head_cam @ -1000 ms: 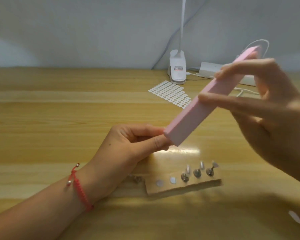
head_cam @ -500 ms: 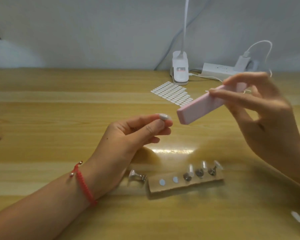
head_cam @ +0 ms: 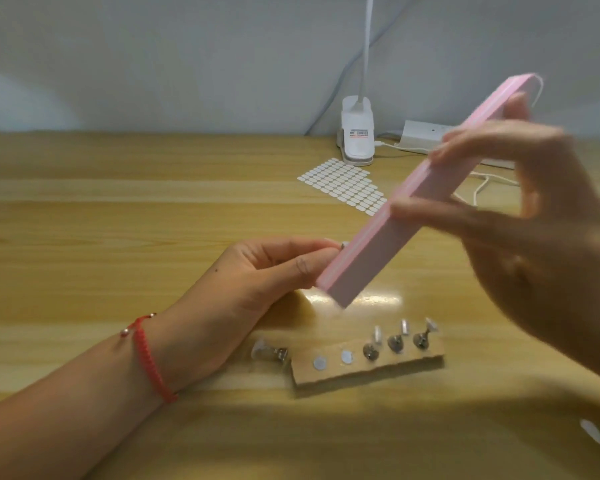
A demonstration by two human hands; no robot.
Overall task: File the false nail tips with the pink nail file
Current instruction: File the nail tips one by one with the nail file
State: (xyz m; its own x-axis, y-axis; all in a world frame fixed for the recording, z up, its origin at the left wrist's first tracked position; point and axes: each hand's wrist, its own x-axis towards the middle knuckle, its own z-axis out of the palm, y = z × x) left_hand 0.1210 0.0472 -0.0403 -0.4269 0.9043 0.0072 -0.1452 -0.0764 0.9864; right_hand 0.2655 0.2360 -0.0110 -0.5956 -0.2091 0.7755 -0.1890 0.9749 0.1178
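The counter [head_cam: 118, 220] carries a cardboard strip [head_cam: 395, 366]. Above it our right hand [head_cam: 534, 237] clamps the pink nail file [head_cam: 371, 258] mid-length; we judge it light, stiff, gritty. Up-left of the strip, our left hand [head_cam: 271, 271] pinches a tiny, bendy nail tip [head_cam: 344, 244], mostly hidden.

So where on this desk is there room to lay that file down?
The bare desk left of the sticker sheet, beyond the left hand. Crowded: back right by the lamp base and power strip, and around the cardboard strip.
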